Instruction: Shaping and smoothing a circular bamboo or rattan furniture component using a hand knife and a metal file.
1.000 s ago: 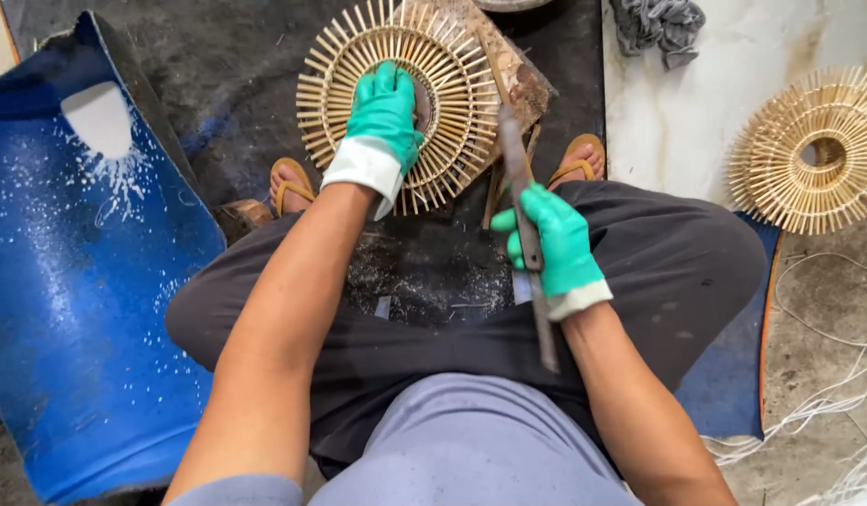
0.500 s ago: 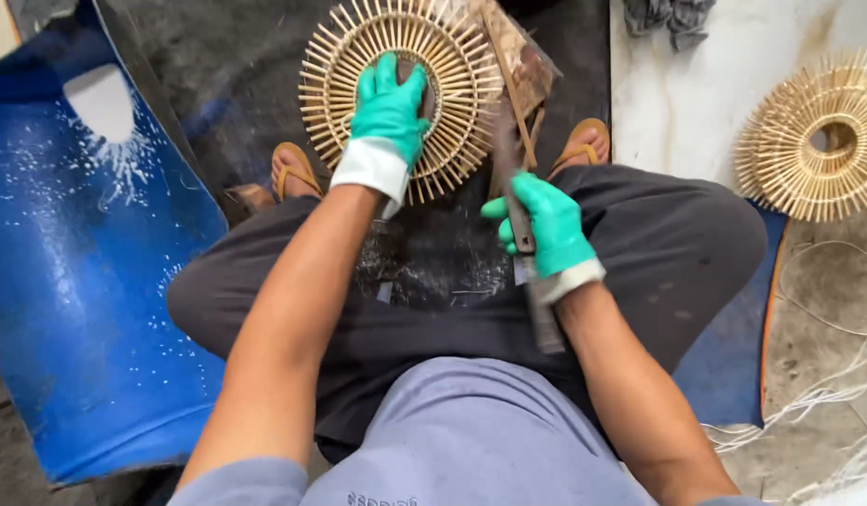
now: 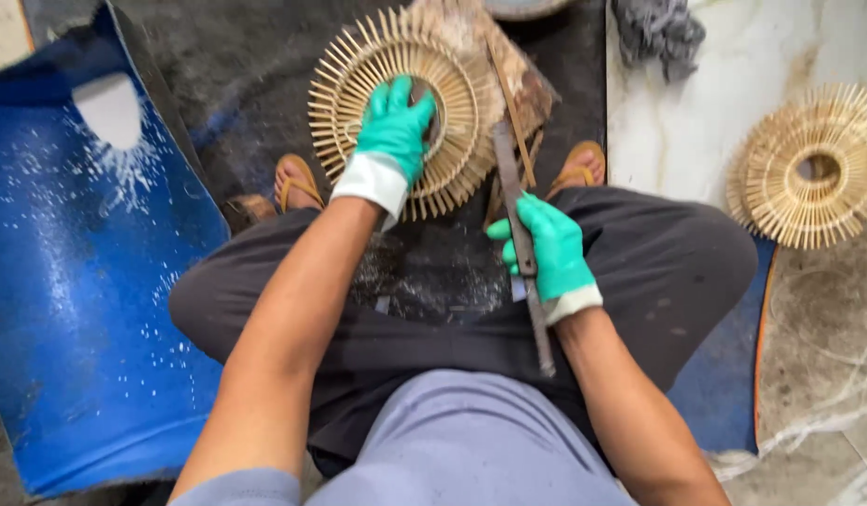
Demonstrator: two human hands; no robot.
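Head view, at centre: a seated person looked down over their own knees, both hands in green gloves.
Left hand [image 3: 396,126]: at 11 o'clock from the lap, laid flat on the hub of the round bamboo sunburst frame [image 3: 358,84], fingers slightly spread and pressing down, not curled around anything.
Right hand [image 3: 548,245]: at 1 o'clock from the lap, fingers wrapped tight around the long dark blade [image 3: 510,183]; the handle end ran back toward 6 o'clock past the wrist, the blade end reached toward 12 o'clock.
Frame position: it lay on the worn wooden block [image 3: 527,89], which was touching and partly under its right edge, between the two sandalled feet [image 3: 297,183].
Blade position: just beside the frame's right rim, alongside a thin loose bamboo stick [image 3: 510,108]; whether the edge touched the spoke tips could not be told.
State of the work: the spokes were all set and radiated evenly; their outer tips looked uneven at 5 o'clock, so trimming appeared under way and unfinished.
Second frame [image 3: 813,169]: at 3 o'clock, well apart on the pale floor, similar in build, possibly already finished.
Surroundings: blue plastic sheet [image 3: 87,309] at 9 o'clock, flecked with white; grey rag [image 3: 656,28] at 1 o'clock.
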